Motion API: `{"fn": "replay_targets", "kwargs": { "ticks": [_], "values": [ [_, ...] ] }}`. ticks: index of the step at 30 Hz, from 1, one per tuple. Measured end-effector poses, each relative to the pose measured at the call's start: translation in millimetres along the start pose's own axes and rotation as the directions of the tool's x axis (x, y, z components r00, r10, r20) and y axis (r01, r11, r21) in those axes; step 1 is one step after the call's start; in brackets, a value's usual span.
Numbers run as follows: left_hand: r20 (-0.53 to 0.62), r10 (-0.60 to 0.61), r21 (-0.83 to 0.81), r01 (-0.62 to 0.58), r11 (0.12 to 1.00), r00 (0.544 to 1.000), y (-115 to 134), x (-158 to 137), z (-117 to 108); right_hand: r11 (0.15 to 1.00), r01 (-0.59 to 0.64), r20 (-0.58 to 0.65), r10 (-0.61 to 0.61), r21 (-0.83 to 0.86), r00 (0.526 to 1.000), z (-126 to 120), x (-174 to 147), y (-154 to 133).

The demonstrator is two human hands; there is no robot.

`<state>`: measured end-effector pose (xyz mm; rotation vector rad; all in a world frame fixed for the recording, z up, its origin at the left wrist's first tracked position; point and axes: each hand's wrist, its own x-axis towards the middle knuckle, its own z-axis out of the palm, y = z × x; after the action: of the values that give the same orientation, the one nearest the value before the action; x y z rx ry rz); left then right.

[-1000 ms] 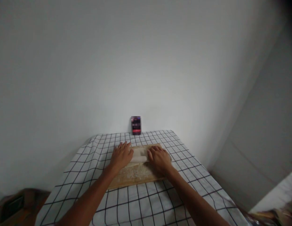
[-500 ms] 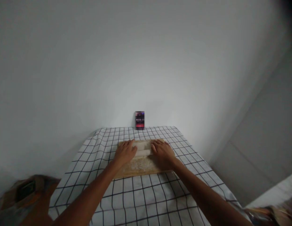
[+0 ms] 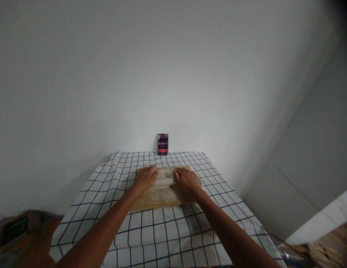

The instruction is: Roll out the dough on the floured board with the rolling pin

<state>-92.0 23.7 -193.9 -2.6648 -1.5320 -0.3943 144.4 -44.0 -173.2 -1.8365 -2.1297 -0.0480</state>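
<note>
A wooden board, dusted with what looks like flour, lies on the checked cloth. Across its far half runs a long pale roll that looks like dough, with a paler strip behind it; whether they are one piece I cannot tell. My left hand rests palm down on the left part of the roll, fingers stretched forward. On the right part lies my right hand, also flat with fingers extended. The roll shows between the hands, and its parts beneath the palms are hidden.
A white cloth with dark grid lines covers the table. A pixelated dark upright object stands at the far edge against the wall. A cardboard box is at lower left, with blurred items at lower right.
The whole view has shifted slightly, so board and hands appear further left. Both hands remain flat on the roll, with little visible change in their position on it.
</note>
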Motion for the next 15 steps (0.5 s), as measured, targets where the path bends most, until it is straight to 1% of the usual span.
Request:
{"fn": "replay_targets", "kwargs": {
  "ticks": [2, 4, 6, 9, 12, 15],
  "values": [
    [-0.011, 0.083, 0.019, -0.083, 0.996, 0.996, -7, -3, 5, 0.999, 0.041, -0.019, -0.041, -0.017, 0.999, 0, -10, -1],
    [-0.008, 0.127, 0.013, -0.127, 0.992, 0.992, -13, -4, 10, 0.998, 0.039, -0.039, -0.041, -0.052, 0.998, -1, -24, -3],
    [0.021, 0.111, -0.009, -0.110, 0.994, 0.994, -16, -2, 13, 0.997, 0.003, -0.047, -0.007, -0.079, 0.999, -4, -35, -7],
    [0.054, 0.073, -0.025, -0.072, 0.997, 0.996, -19, 1, 16, 0.996, -0.032, -0.022, 0.030, -0.088, 0.999, -11, -44, -16],
    [0.000, 0.039, -0.078, -0.039, 0.996, 0.999, -21, -2, 19, 0.994, -0.026, 0.019, 0.028, -0.104, 0.999, -17, -51, -24],
    [-0.099, 0.088, -0.104, -0.098, 0.990, 0.991, -22, -9, 21, 0.993, -0.020, 0.064, 0.028, -0.120, 0.998, -19, -54, -28]
  ]
}}
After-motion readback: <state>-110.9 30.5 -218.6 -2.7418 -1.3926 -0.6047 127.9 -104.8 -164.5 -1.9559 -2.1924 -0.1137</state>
